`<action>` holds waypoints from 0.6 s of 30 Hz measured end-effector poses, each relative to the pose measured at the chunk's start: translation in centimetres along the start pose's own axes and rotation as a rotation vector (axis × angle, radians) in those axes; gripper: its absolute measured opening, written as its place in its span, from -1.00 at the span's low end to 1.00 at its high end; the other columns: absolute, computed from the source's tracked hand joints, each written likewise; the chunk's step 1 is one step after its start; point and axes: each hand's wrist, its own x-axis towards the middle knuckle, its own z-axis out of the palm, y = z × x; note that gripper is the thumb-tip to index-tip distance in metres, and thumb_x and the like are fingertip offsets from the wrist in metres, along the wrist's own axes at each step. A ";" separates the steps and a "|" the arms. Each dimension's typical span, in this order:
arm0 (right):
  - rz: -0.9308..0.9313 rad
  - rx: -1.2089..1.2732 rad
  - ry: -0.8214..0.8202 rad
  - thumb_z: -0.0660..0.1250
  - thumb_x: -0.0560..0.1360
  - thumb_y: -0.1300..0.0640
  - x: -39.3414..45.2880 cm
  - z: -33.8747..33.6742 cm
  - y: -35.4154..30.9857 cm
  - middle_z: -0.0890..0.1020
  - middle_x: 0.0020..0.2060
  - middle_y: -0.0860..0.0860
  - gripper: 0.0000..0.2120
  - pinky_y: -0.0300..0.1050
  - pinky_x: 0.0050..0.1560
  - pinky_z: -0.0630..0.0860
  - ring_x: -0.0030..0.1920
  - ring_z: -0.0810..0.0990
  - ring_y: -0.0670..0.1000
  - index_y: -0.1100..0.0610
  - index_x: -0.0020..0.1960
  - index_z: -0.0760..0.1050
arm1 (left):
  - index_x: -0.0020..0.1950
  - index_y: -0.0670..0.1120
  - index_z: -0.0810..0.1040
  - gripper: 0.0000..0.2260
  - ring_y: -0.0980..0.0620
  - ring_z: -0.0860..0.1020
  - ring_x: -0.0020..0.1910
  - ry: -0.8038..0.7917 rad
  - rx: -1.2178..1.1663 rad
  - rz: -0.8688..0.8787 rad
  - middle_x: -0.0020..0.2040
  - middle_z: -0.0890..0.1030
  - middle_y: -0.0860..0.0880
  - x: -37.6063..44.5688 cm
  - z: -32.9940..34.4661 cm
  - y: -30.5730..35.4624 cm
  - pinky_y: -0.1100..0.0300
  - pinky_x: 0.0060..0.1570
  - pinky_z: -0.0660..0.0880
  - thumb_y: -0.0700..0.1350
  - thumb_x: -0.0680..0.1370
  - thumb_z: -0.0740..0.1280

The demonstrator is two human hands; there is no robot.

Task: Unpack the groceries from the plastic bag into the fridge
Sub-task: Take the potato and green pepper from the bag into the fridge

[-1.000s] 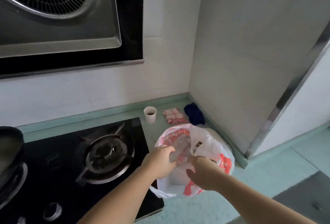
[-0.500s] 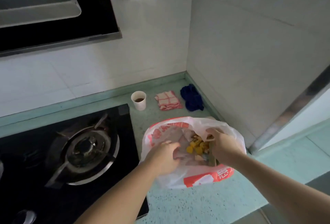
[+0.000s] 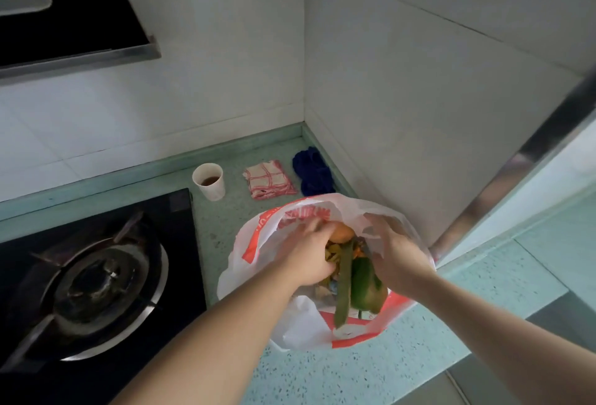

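Inside the plastic bag (image 3: 267, 243), both hands (image 3: 309, 256) reach among vegetables (image 3: 364, 285).

plastic bag (image 3: 258, 243): white, red print, mouth open, on counter | holds green pepper (image 3: 366, 285), orange fruit (image 3: 342, 232)

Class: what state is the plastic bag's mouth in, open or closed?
Open. Both hands, the left hand and right hand, reach into the plastic bag, with vegetables visible inside.

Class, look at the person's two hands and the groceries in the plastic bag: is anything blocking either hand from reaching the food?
Nothing visible does. The plastic bag is open, and both the left hand and right hand are already inside its mouth among the vegetables.
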 end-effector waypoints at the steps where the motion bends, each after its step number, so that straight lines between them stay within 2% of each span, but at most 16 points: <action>1: -0.013 -0.034 -0.001 0.21 0.54 0.14 -0.2 0.0 0.1 0.48 0.27 -0.05 -0.53 -0.18 -0.06 0.51 0.12 0.52 0.00 -0.11 0.41 0.24 | 0.46 0.22 0.20 -0.34 -0.10 0.30 0.42 0.008 0.029 0.003 0.51 0.20 0.06 0.6 0.0 0.3 0.00 0.27 0.45 -0.07 0.44 0.41; 4: -0.052 -0.103 -0.101 0.27 0.50 -0.10 -1.0 0.0 0.2 0.53 0.18 -0.13 -0.67 -0.25 -0.09 0.50 0.03 0.52 -0.07 -0.15 0.25 0.40 | 0.52 0.10 0.18 -0.34 -0.14 0.32 0.41 -0.003 0.131 -0.018 0.52 0.21 -0.02 2.1 -0.3 1.4 0.02 0.30 0.40 -0.08 0.48 0.38; 5: -0.070 -0.115 -0.155 0.28 0.48 -0.18 -1.3 0.0 0.1 0.51 0.19 -0.14 -0.64 -0.26 -0.04 0.49 0.07 0.51 -0.07 -0.17 0.25 0.40 | 0.51 0.06 0.22 -0.39 -0.13 0.37 0.38 -0.008 0.159 -0.026 0.49 0.29 -0.04 2.5 -0.4 1.8 0.05 0.25 0.39 -0.09 0.50 0.36; 7: -0.106 -0.153 -0.269 0.31 0.41 -0.30 -1.7 0.3 0.2 0.43 0.29 -0.13 -0.47 -0.17 0.17 0.45 0.23 0.43 -0.02 -0.19 0.32 0.34 | 0.47 0.02 0.30 -0.47 -0.11 0.46 0.28 -0.016 0.174 -0.049 0.38 0.42 -0.06 3.2 -0.3 2.4 0.09 0.19 0.42 -0.13 0.52 0.34; 10: -0.125 -0.184 -0.405 0.39 0.32 -0.33 -1.9 1.3 0.5 0.25 0.45 -0.06 -0.20 0.01 0.38 0.32 0.42 0.25 0.09 -0.17 0.45 0.16 | 0.42 -0.03 0.36 -0.50 -0.12 0.50 0.22 -0.045 0.195 -0.090 0.28 0.49 -0.09 4.1 0.4 2.8 0.05 0.22 0.46 -0.14 0.50 0.36; 12: -0.129 -0.192 -0.429 0.42 0.28 -0.32 -1.9 2.3 0.9 0.22 0.45 -0.02 -0.12 0.05 0.37 0.35 0.42 0.24 0.13 -0.14 0.47 0.09 | 0.36 -0.05 0.40 -0.54 -0.11 0.53 0.15 -0.069 0.173 -0.130 0.19 0.52 -0.09 4.4 0.8 3.0 0.03 0.18 0.51 -0.09 0.48 0.39; 15: -0.131 -0.188 -0.398 0.44 0.23 -0.34 -2.2 3.8 1.5 0.28 0.38 0.00 -0.08 0.08 0.24 0.48 0.36 0.31 0.14 -0.13 0.44 0.09 | 0.23 -0.09 0.48 -0.62 -0.08 0.56 0.03 -0.104 0.079 -0.159 0.04 0.56 -0.07 4.6 1.3 3.1 -0.01 0.10 0.55 -0.01 0.45 0.38; 18: -0.123 -0.180 -0.333 0.41 0.23 -0.37 -2.5 4.7 1.7 0.27 0.36 -0.01 -0.10 0.09 0.17 0.51 0.34 0.30 0.13 -0.13 0.42 0.09 | 0.21 -0.12 0.49 -0.71 -0.12 0.55 0.08 -0.121 0.020 -0.167 0.09 0.56 -0.14 4.9 2.2 3.2 -0.03 0.14 0.51 -0.02 0.54 0.27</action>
